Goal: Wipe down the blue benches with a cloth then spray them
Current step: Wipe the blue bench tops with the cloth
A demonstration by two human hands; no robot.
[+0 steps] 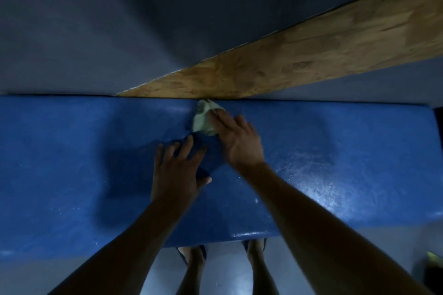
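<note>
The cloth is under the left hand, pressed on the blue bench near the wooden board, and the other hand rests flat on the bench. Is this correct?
One thing is wrong: the head view shows the cloth under the right hand, not the left. The left hand is the one resting flat on the blue bench. The wooden board part is correct.

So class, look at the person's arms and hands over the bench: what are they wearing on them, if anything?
Nothing shows on them. Both forearms are bare as far as the picture's lower edge, with no sleeves in view. The left hand and right hand have no gloves, and no watch, ring or band is visible in the dim light.
</note>
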